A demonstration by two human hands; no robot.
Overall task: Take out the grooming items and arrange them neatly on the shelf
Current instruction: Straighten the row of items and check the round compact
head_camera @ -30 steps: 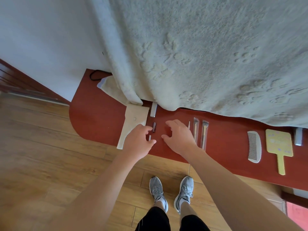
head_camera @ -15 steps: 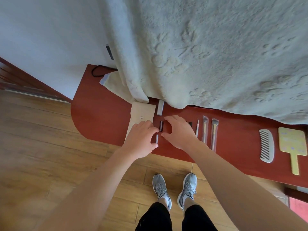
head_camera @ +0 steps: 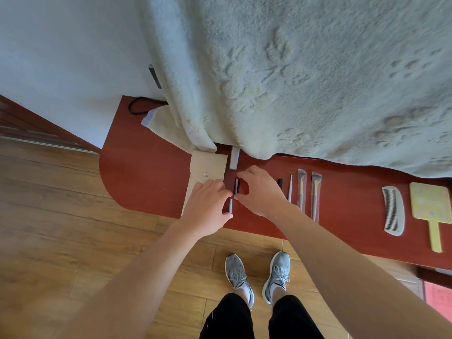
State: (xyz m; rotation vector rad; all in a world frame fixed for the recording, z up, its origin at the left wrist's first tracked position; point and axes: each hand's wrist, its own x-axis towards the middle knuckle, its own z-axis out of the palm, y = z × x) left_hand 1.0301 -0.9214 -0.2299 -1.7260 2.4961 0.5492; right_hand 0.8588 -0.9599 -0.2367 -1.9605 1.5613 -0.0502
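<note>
Far left of the shelf (head_camera: 137,172): beige pouch (head_camera: 208,165), flap open, lying flat, its near end under the left hand (head_camera: 208,211).

Left hand fingers (head_camera: 220,189) are curled, tips against the left side of the silver stick (head_camera: 230,206), thumb at its near end. It reads as a light pinch on it.

The silver stick lies flat on the shelf, long axis pointing away from the person toward the wall. The dark stick (head_camera: 236,185) is just beyond it on almost the same line, end to end. Cannot tell if they are two items or two parts of one.

The grey bar (head_camera: 234,161) sits farther back, half under the hanging towel (head_camera: 293,81), apart from both hands.

Right hand (head_camera: 263,194) comes in from the right. Its forefinger is at the far end of the dark stick, its thumb at the near end, so the stick is pinched lengthwise.

Judgement: this is a straightening step. Each hand has its own stick, and both are equally near. The sticks already run parallel to the placed row on the right.

That row: small black piece (head_camera: 280,183), thin metal pick (head_camera: 290,188), and two sleeved brushes (head_camera: 301,189), all lengthwise and near each other. Well apart at far right: comb (head_camera: 393,210), then yellow hand mirror (head_camera: 429,206), handle toward the person.
</note>
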